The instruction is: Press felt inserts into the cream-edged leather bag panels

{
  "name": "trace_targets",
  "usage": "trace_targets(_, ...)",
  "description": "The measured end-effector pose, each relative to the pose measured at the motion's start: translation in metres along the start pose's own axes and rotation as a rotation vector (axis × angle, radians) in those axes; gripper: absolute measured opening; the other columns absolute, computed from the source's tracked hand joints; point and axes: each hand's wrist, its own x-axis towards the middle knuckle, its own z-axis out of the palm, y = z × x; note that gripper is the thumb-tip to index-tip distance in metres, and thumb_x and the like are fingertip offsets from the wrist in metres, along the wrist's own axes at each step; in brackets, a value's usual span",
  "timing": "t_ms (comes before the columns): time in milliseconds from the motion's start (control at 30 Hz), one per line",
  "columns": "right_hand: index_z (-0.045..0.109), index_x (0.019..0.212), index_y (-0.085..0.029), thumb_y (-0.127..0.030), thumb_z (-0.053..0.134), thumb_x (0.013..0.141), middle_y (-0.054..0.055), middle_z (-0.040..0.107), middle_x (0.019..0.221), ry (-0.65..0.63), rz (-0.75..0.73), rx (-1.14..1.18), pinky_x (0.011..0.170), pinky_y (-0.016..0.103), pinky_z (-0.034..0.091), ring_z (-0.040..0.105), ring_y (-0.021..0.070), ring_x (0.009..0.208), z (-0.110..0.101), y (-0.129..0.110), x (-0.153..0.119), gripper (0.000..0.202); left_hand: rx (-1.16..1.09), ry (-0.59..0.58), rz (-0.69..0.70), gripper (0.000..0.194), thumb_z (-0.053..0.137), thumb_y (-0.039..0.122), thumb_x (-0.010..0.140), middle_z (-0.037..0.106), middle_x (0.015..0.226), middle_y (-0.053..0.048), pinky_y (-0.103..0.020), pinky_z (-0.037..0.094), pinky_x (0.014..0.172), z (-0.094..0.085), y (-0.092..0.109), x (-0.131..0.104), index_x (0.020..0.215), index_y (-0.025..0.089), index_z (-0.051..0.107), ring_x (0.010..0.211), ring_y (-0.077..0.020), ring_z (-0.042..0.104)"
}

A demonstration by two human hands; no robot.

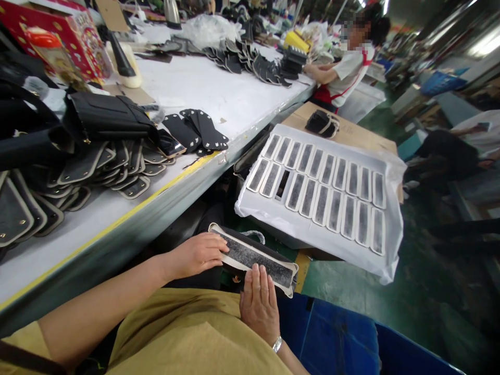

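A black bag (250, 255) lies in front of my body with a long, narrow face turned up. That face carries a dark grey speckled strip with a cream border. My left hand (202, 252) grips the bag's left end, fingers bent over the strip; its thumb is hidden. Flat on the near side of the strip rests my right hand (261, 299), its fingers stretched out and touching the bag. Beyond it, similar dark strips with cream borders (321, 202) lie in two rows on a white-covered surface (250, 200). One gap shows in the nearer row.
A long white worktable (164, 86) runs along the left, bearing black bags (113, 117), stacked black pieces (133, 187) and a bottle (128, 67). A co-worker (344, 73) stands at its far end. A blue container (332, 333) is close on my right.
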Motion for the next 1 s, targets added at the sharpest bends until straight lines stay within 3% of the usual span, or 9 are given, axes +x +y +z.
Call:
trace_targets(333,0.057,0.120,-0.001,-0.013,0.040,0.090,0.022,0.058,0.125,0.018,-0.048,0.021,0.105,0.046,0.032,0.026,0.0369,0.137,0.003,0.001,0.003,0.036,-0.063,0.017,-0.064,0.009,0.059,0.019,0.086,0.067,0.103,-0.004,-0.034,0.043,0.095,0.003,-0.003,0.001,0.079,0.016,0.064,0.103,-0.0170,0.059)
trace_targets(533,0.059,0.119,-0.001,-0.010,0.040,0.089,0.022,0.058,0.126,0.034,-0.108,0.033,0.103,0.046,0.034,0.038,0.0377,0.131,0.004,-0.006,0.018,0.036,-0.074,-0.019,-0.085,0.014,0.058,0.018,0.086,0.067,0.104,-0.004,-0.033,0.043,0.094,-0.002,-0.002,0.005,0.073,0.016,0.065,0.101,-0.0171,0.058)
trace_targets(700,0.059,0.119,0.000,-0.011,0.040,0.089,0.022,0.058,0.125,0.047,-0.109,0.030,0.104,0.046,0.033,0.046,0.0360,0.125,0.003,-0.011,0.024,0.037,-0.029,0.021,-0.040,0.016,0.057,0.018,0.087,0.068,0.103,-0.004,-0.033,0.044,0.095,-0.001,0.000,0.002,0.074,0.015,0.066,0.103,-0.0177,0.058)
trace_targets(933,0.058,0.120,0.000,-0.009,0.038,0.088,0.021,0.058,0.126,0.049,-0.103,0.033,0.104,0.045,0.033,0.037,0.0353,0.132,0.006,-0.021,0.041,0.038,0.009,-0.012,0.030,0.013,0.057,0.019,0.087,0.067,0.106,-0.005,-0.035,0.044,0.098,-0.004,-0.012,0.000,0.079,0.016,0.066,0.104,-0.0185,0.059)
trace_targets(1000,0.057,0.120,0.001,-0.011,0.038,0.088,0.023,0.056,0.128,0.038,-0.080,0.050,0.104,0.045,0.032,0.031,0.0361,0.135,0.007,-0.023,0.045,0.039,0.018,0.000,-0.004,0.011,0.059,0.020,0.086,0.062,0.118,-0.008,-0.039,0.039,0.104,-0.010,-0.015,-0.005,0.095,0.016,0.065,0.113,-0.0202,0.054)
